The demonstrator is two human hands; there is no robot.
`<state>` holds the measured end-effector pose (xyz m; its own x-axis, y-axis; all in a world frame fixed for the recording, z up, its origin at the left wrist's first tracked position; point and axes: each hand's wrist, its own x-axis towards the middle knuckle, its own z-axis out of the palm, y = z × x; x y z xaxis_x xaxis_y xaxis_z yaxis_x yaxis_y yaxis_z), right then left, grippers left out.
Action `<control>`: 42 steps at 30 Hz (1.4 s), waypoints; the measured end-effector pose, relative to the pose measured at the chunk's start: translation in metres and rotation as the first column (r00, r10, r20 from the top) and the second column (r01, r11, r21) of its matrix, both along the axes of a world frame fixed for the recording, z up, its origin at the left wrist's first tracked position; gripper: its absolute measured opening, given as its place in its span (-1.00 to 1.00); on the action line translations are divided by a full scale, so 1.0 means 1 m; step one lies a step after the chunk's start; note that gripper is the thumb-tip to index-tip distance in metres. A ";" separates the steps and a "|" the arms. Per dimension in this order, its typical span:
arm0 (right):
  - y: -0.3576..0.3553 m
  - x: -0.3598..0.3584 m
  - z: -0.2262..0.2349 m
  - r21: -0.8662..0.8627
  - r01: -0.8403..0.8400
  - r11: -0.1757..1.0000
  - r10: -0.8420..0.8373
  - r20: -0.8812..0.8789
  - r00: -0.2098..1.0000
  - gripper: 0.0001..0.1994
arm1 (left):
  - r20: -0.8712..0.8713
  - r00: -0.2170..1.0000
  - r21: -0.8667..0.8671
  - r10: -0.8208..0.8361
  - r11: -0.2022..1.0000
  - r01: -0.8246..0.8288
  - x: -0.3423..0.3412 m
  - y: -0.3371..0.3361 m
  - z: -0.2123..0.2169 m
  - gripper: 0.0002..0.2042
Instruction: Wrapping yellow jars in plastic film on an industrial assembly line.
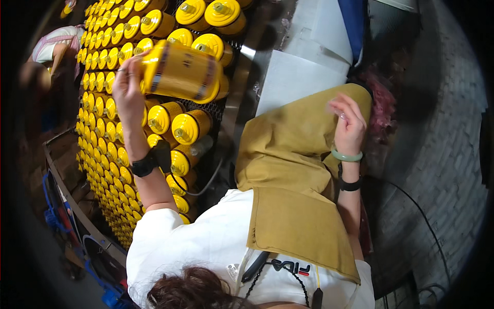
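- Rows of yellow cylinders (158, 119) are filling the left.
- One raised cylinder (182, 72) is hanging above them, apparently mid-handling; the next move is probably calling for clearance.
- Left grip (128, 85) is holding its end; right grip (350, 122) is hovering half-curled, seemingly empty.

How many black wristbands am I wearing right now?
2. One black wristband sits behind your left hand, which holds a yellow canister; the second black wristband sits behind your right hand, beyond the green bangle. None seems hidden.
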<state>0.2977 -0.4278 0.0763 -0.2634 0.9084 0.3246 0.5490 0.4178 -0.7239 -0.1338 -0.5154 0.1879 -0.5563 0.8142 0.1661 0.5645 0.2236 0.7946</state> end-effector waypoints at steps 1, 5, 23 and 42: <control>-0.002 -0.006 0.009 -0.194 -0.034 0.980 0.011 -0.123 0.992 -0.75 | 0.152 0.984 0.024 -0.088 0.996 0.085 0.021 0.010 -0.006 -0.73; -0.005 -0.008 0.024 -0.481 -0.083 0.873 -0.005 -0.179 0.984 -0.86 | 0.510 0.814 0.010 -0.276 0.949 0.315 0.098 0.035 -0.056 -0.73; -0.019 -0.019 0.042 -0.257 -0.246 0.934 0.189 -0.226 0.955 -0.63 | 0.506 0.721 -0.260 -0.474 0.712 0.652 0.189 0.068 -0.088 -0.79; -0.021 -0.013 0.054 -0.168 -0.215 0.962 0.187 -0.170 0.968 -0.77 | 0.387 0.825 -0.304 -0.412 0.787 0.536 0.211 0.064 -0.079 -0.79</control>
